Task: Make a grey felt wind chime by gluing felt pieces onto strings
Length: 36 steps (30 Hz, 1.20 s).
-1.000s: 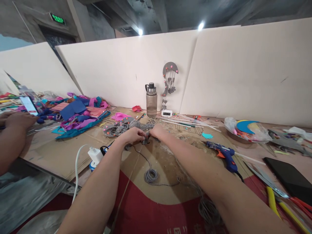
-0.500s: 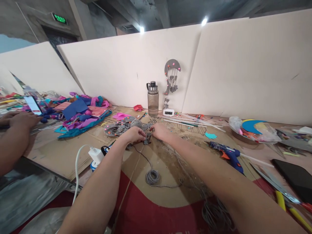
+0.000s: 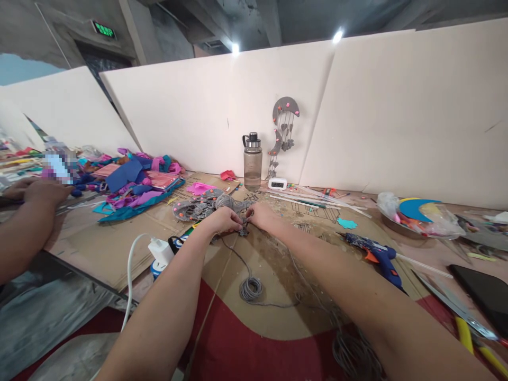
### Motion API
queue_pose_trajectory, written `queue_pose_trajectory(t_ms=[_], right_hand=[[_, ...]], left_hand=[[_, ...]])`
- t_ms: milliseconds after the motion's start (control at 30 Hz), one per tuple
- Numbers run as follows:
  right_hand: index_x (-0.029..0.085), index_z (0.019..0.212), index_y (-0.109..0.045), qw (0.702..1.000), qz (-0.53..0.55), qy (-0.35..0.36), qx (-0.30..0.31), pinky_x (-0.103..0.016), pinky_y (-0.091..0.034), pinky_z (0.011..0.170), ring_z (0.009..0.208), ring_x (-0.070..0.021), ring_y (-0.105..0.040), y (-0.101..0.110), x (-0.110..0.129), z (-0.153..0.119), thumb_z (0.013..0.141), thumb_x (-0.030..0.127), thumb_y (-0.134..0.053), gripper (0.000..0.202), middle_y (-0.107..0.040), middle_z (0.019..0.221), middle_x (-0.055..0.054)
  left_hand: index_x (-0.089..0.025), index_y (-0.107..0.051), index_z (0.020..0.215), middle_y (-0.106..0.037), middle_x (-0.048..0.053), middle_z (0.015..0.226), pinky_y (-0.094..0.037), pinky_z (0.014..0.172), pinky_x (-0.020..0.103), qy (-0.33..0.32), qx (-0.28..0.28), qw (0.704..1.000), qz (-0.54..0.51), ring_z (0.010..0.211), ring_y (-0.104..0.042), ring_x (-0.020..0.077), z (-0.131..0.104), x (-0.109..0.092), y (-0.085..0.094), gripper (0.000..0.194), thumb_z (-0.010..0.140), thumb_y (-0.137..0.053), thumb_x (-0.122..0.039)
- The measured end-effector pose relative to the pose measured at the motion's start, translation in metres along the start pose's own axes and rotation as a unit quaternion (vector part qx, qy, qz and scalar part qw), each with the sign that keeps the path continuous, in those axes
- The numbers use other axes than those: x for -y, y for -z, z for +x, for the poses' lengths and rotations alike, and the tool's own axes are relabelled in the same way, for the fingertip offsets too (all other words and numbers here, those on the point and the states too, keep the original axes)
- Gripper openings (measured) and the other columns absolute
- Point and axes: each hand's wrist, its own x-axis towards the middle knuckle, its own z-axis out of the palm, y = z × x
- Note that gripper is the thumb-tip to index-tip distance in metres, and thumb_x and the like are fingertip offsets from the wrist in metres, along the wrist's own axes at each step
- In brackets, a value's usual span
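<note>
My left hand (image 3: pixel 227 220) and my right hand (image 3: pixel 259 216) meet over the cardboard, fingertips pinched on a small grey felt piece (image 3: pixel 244 231). Its exact shape is too small to make out. Grey cord (image 3: pixel 239 256) trails from beneath my left hand to a loose coil (image 3: pixel 251 289). A tangle of the same cord (image 3: pixel 353 349) lies nearer me, partly under my right forearm. Just behind my hands sit a ball of grey yarn (image 3: pixel 225 200) and grey felt pieces dotted with pink and orange pompoms (image 3: pixel 190 210).
A water bottle (image 3: pixel 253 164) and small clock (image 3: pixel 277 183) stand by the white board. To the right lie a glue gun (image 3: pixel 375 256), scissors (image 3: pixel 452 304) and black phone (image 3: pixel 482 296). Left are a charger (image 3: pixel 159 251), felt scraps (image 3: pixel 135 185) and another person's hands (image 3: pixel 43 190).
The whole view has shifted slightly, so things sit a little further right. My hands have drawn closer together around the grey felt piece.
</note>
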Motion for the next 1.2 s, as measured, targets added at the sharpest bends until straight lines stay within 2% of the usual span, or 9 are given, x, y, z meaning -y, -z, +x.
queue_pose_trajectory(t_ms=[200,333,500,667,800,1000,1200], right_hand=[[0.019,0.105,-0.071,1.0,0.012,-0.001,-0.028,-0.024,-0.045,0.076,0.093,-0.0187,-0.065,0.0,0.0,0.001,0.079,0.025,-0.063,0.028,-0.072,0.103,-0.008],[0.022,0.112,-0.068,0.999,0.023,0.018,-0.039,-0.022,-0.044,0.078,0.091,-0.0159,-0.064,-0.001,-0.001,0.0,0.079,0.022,-0.061,0.034,-0.072,0.104,-0.004],[0.025,0.107,-0.071,0.999,0.027,0.029,-0.026,-0.022,-0.043,0.075,0.087,-0.0152,-0.064,-0.003,-0.001,-0.002,0.079,0.018,-0.056,0.033,-0.072,0.1,-0.003],[0.026,0.101,-0.074,0.999,0.026,0.025,-0.004,-0.021,-0.042,0.067,0.082,-0.0152,-0.065,-0.004,0.0,-0.004,0.079,0.019,-0.057,0.028,-0.073,0.094,-0.003],[0.025,0.101,-0.073,0.999,0.026,0.022,-0.01,-0.021,-0.043,0.07,0.086,-0.0148,-0.064,-0.002,0.003,-0.005,0.08,0.02,-0.058,0.027,-0.073,0.098,-0.003],[0.024,0.102,-0.073,0.999,0.022,-0.009,-0.04,-0.022,-0.044,0.075,0.088,-0.0161,-0.065,0.02,-0.001,-0.012,0.081,0.023,-0.058,0.026,-0.072,0.1,-0.003],[0.021,0.1,-0.073,0.996,0.009,-0.066,-0.064,-0.026,-0.046,0.071,0.079,-0.0185,-0.066,0.053,-0.027,-0.042,0.083,0.027,-0.058,0.024,-0.073,0.092,-0.006]], left_hand=[[-0.016,-0.075,0.091,-0.057,-0.002,0.054,-0.035,0.044,0.02,0.003,0.003,1.0,-0.001,0.048,-0.048,0.0096,0.002,0.002,-0.001,0.03,0.064,-0.07,-0.03],[-0.017,-0.074,0.093,-0.055,-0.003,0.053,-0.035,0.045,0.02,-0.006,0.012,1.0,-0.008,0.047,-0.046,0.0089,0.005,0.006,-0.002,0.032,0.064,-0.07,-0.03],[-0.017,-0.074,0.092,-0.054,-0.004,0.052,-0.035,0.045,0.02,-0.001,0.013,1.0,-0.019,0.047,-0.045,0.0085,0.004,0.005,-0.003,0.03,0.064,-0.07,-0.028],[-0.016,-0.073,0.083,-0.052,-0.005,0.05,-0.035,0.044,0.02,0.011,0.01,0.999,-0.031,0.045,-0.044,0.0079,0.0,0.001,-0.003,0.022,0.064,-0.072,-0.026],[-0.016,-0.072,0.081,-0.056,-0.003,0.052,-0.041,0.048,0.021,0.01,0.011,0.999,-0.04,0.049,-0.05,0.0096,0.004,0.005,-0.003,0.023,0.062,-0.073,-0.029],[-0.015,-0.071,0.075,-0.06,-0.001,0.056,-0.046,0.051,0.023,0.004,0.03,0.997,-0.066,0.051,-0.054,0.011,0.006,0.008,-0.003,0.023,0.061,-0.075,-0.033],[-0.014,-0.068,0.064,-0.058,0.0,0.053,-0.044,0.049,0.024,0.007,0.025,0.996,-0.082,0.046,-0.049,0.01,-0.002,0.0,-0.001,0.025,0.061,-0.076,-0.037]])
